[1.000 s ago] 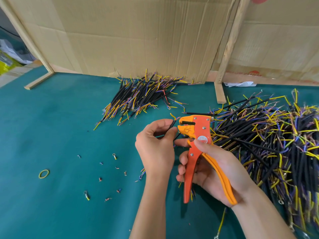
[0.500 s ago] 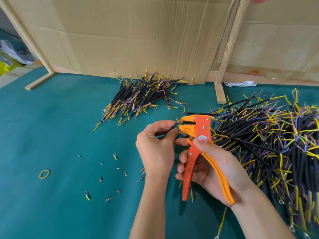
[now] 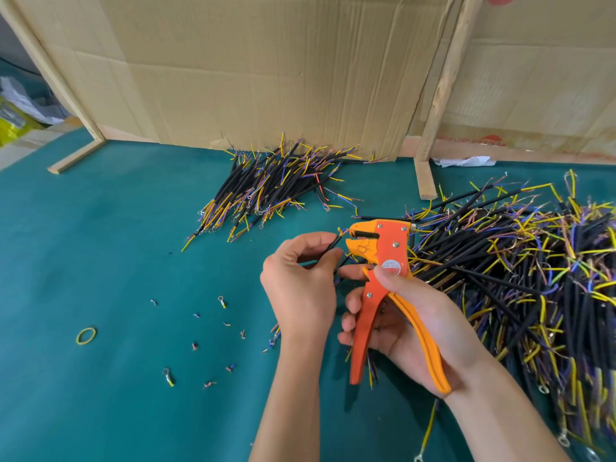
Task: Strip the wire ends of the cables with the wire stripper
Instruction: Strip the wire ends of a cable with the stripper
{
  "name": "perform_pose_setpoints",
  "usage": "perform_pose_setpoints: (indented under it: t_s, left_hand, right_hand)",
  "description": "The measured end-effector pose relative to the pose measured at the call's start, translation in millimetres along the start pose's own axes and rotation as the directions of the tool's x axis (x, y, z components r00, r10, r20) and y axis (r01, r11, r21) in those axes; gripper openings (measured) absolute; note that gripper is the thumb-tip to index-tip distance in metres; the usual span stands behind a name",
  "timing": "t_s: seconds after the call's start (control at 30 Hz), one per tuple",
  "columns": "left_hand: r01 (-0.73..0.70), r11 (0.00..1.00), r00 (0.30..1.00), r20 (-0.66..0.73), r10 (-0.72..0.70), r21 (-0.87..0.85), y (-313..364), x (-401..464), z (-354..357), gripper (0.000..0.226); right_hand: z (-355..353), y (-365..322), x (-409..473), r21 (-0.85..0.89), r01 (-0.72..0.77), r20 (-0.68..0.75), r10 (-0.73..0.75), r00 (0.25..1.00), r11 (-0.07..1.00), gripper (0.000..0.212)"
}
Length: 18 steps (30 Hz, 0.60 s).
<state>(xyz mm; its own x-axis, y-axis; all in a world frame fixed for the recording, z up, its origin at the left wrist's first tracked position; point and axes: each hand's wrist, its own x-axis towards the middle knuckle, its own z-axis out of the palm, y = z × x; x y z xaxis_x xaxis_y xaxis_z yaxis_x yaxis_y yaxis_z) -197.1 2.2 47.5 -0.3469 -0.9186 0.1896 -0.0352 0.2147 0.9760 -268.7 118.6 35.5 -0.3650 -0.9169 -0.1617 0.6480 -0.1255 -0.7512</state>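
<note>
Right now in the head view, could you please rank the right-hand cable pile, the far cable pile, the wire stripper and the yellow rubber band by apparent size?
1. Right-hand cable pile, though nearer the camera.
2. Far cable pile.
3. Wire stripper, close in size but much nearer, so unsure.
4. Yellow rubber band, clearly smallest.

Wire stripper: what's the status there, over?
Right hand grips wire stripper, handles spread. Left hand pinches black cable, end at the tool's mouth. Nothing in the way.

Small assembly workshop. Green felt-topped bench [image 3: 100, 245], cardboard sheets [image 3: 266, 68] as back wall. Cable heaps far [image 3: 266, 188] and right [image 3: 533, 278].
</note>
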Motion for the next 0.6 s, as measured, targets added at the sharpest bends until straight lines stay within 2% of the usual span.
perform_pose_setpoints:
  t_s: [0.5,0.6]
  left_hand:
    - [0.011,1.0,0.998,0.065,-0.009,-0.018,-4.2,0.4,-0.7,0.023]
    - [-0.001,1.0,0.996,0.084,0.003,-0.015,-4.8,0.3,-0.6,0.022]
  right_hand:
    - [-4.9,-0.5,-1.8,-0.074,-0.007,-0.017,0.006,1.0,0.997,0.062]
    - [-2.9,-3.6,-1.6,-0.07,0.006,-0.024,-0.008,1.0,0.998,0.056]
